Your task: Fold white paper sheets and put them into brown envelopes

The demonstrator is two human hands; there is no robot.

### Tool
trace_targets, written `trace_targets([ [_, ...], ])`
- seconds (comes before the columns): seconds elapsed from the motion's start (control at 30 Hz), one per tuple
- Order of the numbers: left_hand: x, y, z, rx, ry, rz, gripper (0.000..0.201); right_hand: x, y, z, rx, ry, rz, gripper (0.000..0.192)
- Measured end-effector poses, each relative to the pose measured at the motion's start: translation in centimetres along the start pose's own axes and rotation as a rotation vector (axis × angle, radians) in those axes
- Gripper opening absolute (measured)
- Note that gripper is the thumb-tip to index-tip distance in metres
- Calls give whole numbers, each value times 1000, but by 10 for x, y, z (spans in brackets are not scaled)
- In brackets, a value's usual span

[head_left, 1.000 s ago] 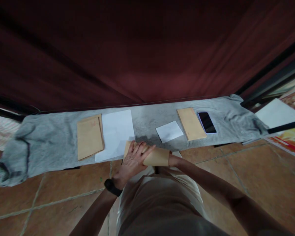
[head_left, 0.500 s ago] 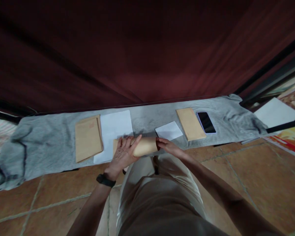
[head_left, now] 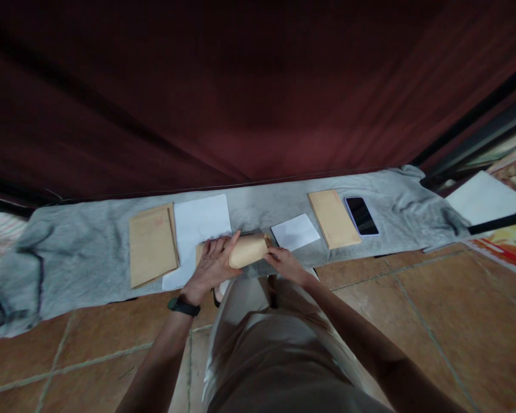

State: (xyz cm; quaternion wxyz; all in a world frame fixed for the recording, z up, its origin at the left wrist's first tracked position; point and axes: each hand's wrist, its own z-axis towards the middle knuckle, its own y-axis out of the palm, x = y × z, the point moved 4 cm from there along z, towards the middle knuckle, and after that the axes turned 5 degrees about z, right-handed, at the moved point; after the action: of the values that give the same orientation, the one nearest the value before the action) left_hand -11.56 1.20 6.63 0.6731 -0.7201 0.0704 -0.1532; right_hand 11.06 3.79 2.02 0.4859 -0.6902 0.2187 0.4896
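A brown paper envelope [head_left: 246, 250] lies at the table's front edge, its right part bulging upward. My left hand [head_left: 215, 261] holds its left part down, palm on the paper and thumb stretched along the bulge. At the right end, my right hand [head_left: 282, 263] pinches the envelope's edge with thumb and fingers. White sheets of paper [head_left: 202, 215] lie partly beneath the left hand and the envelope. To the right is a folded white paper [head_left: 296, 231], close to the right fingers.
Brown envelopes [head_left: 152, 246] lie stacked at the left. Another brown envelope [head_left: 334, 219] and a phone [head_left: 362, 216] lie at the right on the grey cloth [head_left: 258, 201]. A dark red curtain [head_left: 258, 115] hangs behind. A white sheet [head_left: 485, 198] is at the far right.
My right hand has shifted left and slightly down with the envelope's right end, whose opening now looks narrower. My left hand has moved slightly left, still on the envelope.
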Motion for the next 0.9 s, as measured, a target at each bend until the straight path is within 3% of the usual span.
trace_targets([
  [0.27,-3,20,2,-42,15,-20,115,9,14,-5,77,-27,-17,13],
  [0.5,-4,3,12,-10,5,-31,117,12,20,2,140,-1,8,20],
  [0.6,-8,3,17,-31,-4,-41,118,9,25,4,209,-55,-19,25],
  [0.77,-15,20,18,-70,2,-100,122,6,29,-15,274,-158,-19,55],
  [0.9,-18,27,16,-80,3,-123,125,8,15,-37,294,-147,-2,53],
])
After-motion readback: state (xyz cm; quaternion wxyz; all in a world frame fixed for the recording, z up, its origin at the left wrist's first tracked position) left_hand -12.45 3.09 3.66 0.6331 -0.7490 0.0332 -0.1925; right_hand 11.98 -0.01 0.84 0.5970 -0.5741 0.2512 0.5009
